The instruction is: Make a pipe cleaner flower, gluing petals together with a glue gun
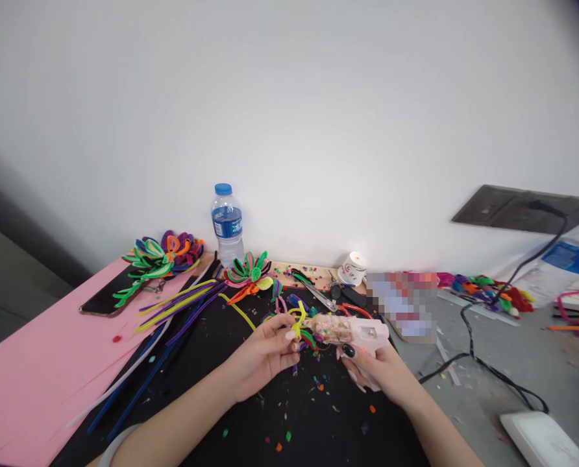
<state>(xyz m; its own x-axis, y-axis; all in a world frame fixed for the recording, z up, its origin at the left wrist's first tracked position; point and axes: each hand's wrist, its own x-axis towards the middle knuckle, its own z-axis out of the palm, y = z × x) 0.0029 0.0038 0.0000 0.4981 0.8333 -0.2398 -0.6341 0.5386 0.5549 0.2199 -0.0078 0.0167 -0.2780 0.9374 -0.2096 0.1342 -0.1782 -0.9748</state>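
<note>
My right hand (377,370) is closed round a pink glue gun (352,332), whose nozzle points left at a small pipe-cleaner piece. My left hand (265,353) pinches that multicoloured pipe-cleaner piece (300,324), yellow, green and red, just above the black mat (250,415). The gun's black cord (479,360) trails off to the right.
Long pipe cleaners (172,311) lie left on the mat beside pink paper (31,370) and a phone (105,299). Finished pipe-cleaner flowers (165,254), a water bottle (227,224), scissors (319,295), a small white cup (352,268) and more flowers (484,288) line the wall. A white device (542,438) sits at bottom right.
</note>
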